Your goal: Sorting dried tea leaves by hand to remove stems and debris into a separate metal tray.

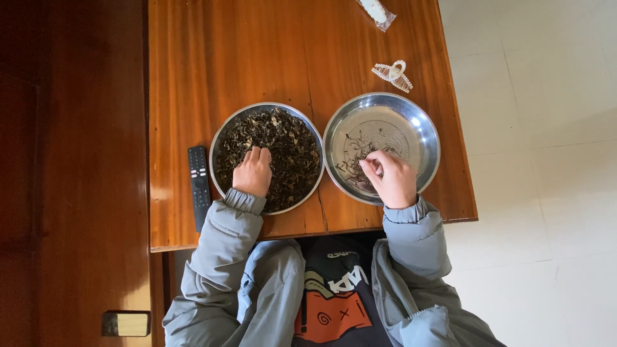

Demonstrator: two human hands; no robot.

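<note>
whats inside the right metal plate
A thin scatter of dark stems lies on the shiny bottom of the right metal plate. The right hand covers the near part, so what lies beneath it, or in its fingers, is hidden.

A black remote [198, 183] lies on the wooden counter [225, 58], just left of the plates. A pale hair clip [393, 74] sits near the far right edge, a small clear packet [376, 11] beyond it. White floor tiles [546, 128] to the right.
</note>
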